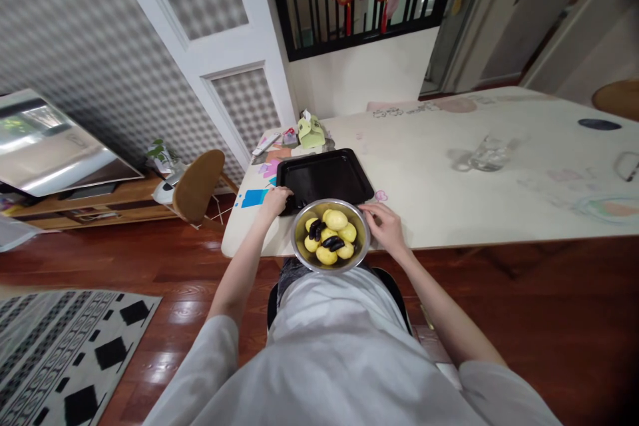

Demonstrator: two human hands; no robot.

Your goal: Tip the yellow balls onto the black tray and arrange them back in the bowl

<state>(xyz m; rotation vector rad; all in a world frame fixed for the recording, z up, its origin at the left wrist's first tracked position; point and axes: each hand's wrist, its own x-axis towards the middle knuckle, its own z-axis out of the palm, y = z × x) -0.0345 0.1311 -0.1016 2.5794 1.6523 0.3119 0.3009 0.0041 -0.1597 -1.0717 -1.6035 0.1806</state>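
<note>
A metal bowl [298, 247] sits at the table's front edge, close to my body. It holds several yellow potatoes [336, 219] and a few dark purple pieces [333, 243]. Just beyond it lies a black rectangular tray [324, 176]. My left hand [276, 201] is closed at the tray's near left corner, fingertips on its rim. My right hand [384, 223] is right of the bowl, its thumb and fingers pinched by the bowl's rim and the tray's near right corner. What lies between those fingertips is too small to make out.
A green tissue box [310, 131] and a white remote [266, 144] are at the table's far left. A glass [489, 154] stands on the white table [429, 193] to the right. A wooden chair [198, 186] is at the left.
</note>
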